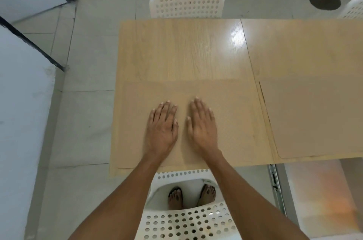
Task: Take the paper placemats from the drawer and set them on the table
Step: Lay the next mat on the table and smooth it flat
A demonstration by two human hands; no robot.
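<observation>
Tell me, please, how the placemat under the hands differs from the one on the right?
The near placemat has the left hand and right hand flat on it; the right placemat lies untouched. The near one shows whole, the right one runs out of frame. Both are tan paper on the table.

a plain dining area, a home or small canteen by the look of it. a light wood-grain worktop (pixel 176 49) stands on a pale tiled floor (pixel 88 102), with white perforated plastic chairs (pixel 186 5) drawn up on the far and near sides. paper placemats (pixel 235 118) lie at the seats, and whitish walls with dark metal framing (pixel 29 43) close in the left.
</observation>
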